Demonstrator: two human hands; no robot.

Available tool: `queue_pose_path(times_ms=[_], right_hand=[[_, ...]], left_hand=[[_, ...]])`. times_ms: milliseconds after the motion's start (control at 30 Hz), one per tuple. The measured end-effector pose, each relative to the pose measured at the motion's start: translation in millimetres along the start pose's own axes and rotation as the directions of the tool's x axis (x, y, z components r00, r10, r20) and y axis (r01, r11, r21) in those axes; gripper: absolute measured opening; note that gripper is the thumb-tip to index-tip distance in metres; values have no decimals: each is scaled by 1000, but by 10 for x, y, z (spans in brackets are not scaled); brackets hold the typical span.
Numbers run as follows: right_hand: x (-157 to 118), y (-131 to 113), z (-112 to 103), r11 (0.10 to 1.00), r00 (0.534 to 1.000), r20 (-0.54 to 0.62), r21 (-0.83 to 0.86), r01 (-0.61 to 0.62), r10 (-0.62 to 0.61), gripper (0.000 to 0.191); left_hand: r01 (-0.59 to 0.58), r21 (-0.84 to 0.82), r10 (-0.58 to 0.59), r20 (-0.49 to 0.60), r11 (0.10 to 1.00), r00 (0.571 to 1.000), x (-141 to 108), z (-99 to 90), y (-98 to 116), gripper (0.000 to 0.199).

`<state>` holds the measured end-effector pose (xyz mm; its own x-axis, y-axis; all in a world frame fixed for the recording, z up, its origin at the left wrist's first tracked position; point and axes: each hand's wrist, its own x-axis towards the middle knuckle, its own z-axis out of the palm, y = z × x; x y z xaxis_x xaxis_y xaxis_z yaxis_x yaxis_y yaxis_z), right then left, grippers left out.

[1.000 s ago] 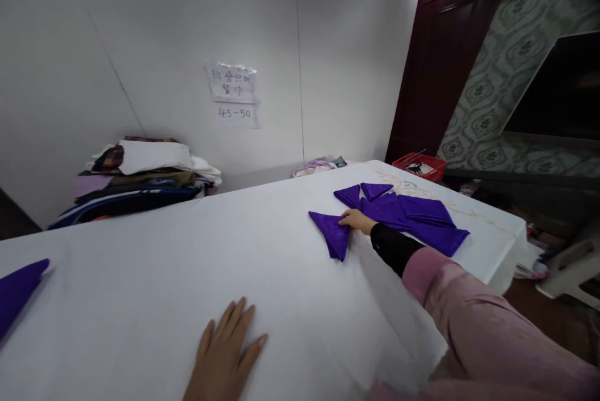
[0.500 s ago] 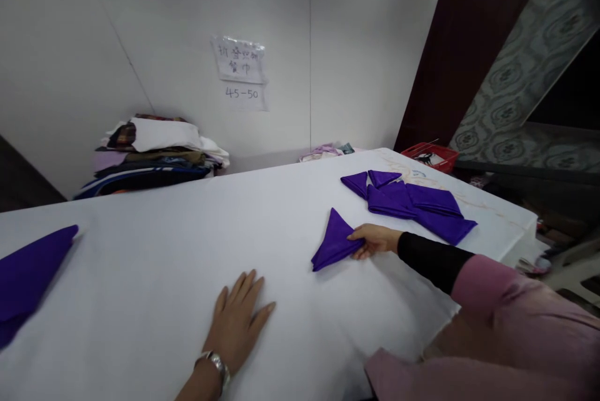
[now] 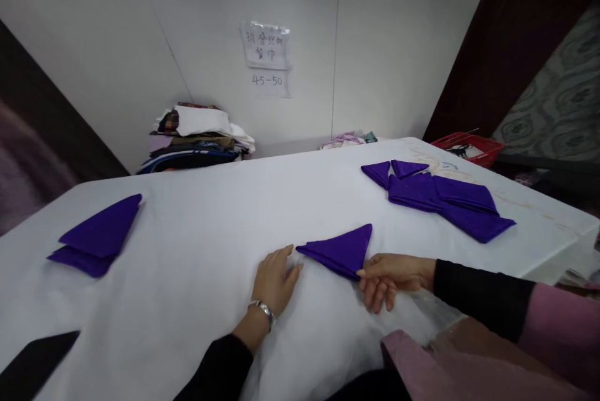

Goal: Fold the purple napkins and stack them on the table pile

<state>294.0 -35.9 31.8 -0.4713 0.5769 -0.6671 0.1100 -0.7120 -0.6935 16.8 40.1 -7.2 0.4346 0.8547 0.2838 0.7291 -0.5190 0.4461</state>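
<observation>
Turned toward the loosely spread left hand [image 3: 272, 282], the folded purple cloth triangle [image 3: 344, 250], clamped in the fingers of the right hand [image 3: 391, 273], likely requires two-handed positioning.

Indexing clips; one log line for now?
right hand pinches folded purple cloth | left hand open, empty | more purple cloths beyond, right

Beyond the worktop [image 3: 210, 201] we see a stack of folded clothes [image 3: 201, 132], a paper sign [image 3: 267, 51] reading "45-50" on the pale wall [image 3: 398, 32], and, beyond the far right corner, a red basket [image 3: 490, 150].
</observation>
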Motion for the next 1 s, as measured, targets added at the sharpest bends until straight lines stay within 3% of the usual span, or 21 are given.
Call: queue_pose_path(times_ms=[67, 133, 200, 267, 300, 367, 467, 600, 833, 1000], right_hand=[[-62, -82, 47, 984, 996, -11, -160, 80, -83, 30], [-87, -196, 72, 908, 945, -110, -332, 256, -307, 25], [-77, -294, 46, 726, 800, -188, -570, 384, -570, 23], [-44, -329, -43, 473, 663, -126, -798, 375, -738, 28], [-22, -318, -106, 345, 630, -58, -873, 344, -775, 34], [27, -254, -243, 143, 631, 74, -947, 286, -772, 49], [87, -132, -389, 10, 684, 155, -973, 231, -713, 58], [110, -76, -413, -27, 730, 156, -982, 186, -666, 63], [176, -51, -410, -108, 756, 211, -977, 184, -620, 74], [254, 15, -365, -150, 724, 179, -983, 105, -666, 68]], left_hand=[[6, -51, -6, 2, 999, 1000, 19, 5, 0, 37], [-5, -84, 5, -4, 996, 1000, 65, 15, 15, 38], [-25, -105, 23, -19, 994, 1000, 133, 29, 33, 37], [-49, -120, 46, -24, 992, 999, 208, 44, 43, 33], [-60, -125, 57, -21, 990, 998, 243, 52, 43, 29], [-75, -132, 75, -9, 988, 997, 301, 69, 35, 23], [-90, -146, 91, 4, 985, 996, 367, 103, 6, 19], [-96, -160, 99, 10, 982, 995, 448, 161, -36, 20], [-93, -134, 98, 31, 987, 995, 551, 244, -72, 20], [-82, -98, 85, 25, 992, 996, 559, 259, -77, 22]])
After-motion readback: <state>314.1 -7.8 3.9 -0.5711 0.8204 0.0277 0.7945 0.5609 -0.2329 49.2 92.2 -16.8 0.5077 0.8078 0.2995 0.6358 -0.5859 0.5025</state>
